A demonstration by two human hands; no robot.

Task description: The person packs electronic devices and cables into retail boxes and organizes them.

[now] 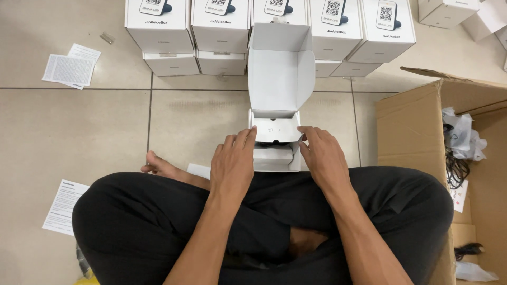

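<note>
- the open white carton (pixel 275 138) sits on the tiled floor (pixel 79 121) just ahead of the person's crossed legs (pixel 158 221); every place below is given from this carton.
- its lid (pixel 280 66) stands upright at the far side with side flaps spread, so the mouth faces up toward the camera; the carton's long axis runs away from the person, near wall to far hinge.
- left hand (pixel 232 166) rests at the carton's near-left edge, fingers lying close together, tips touching the white inner tray (pixel 274 131) – not pinching anything i can make out.
- right hand (pixel 323 158) is at the near-right edge, fingers loosely together and curled onto the tray's right corner; whether they grip it or only press, i cannot tell.
- beyond the carton, a row of closed white boxes (pixel 222 31), stacked 2 high.
- to its right, a large brown cardboard box (pixel 417 126) with plastic bags and cables inside.
- far left of it, printed leaflets (pixel 71 66); another leaflet (pixel 63 206) lies near-left.
- risk, as a judgement: uneven pressure from the 2 hands could tilt the tray and jam it – or the upright lid could drop onto the fingers.
</note>
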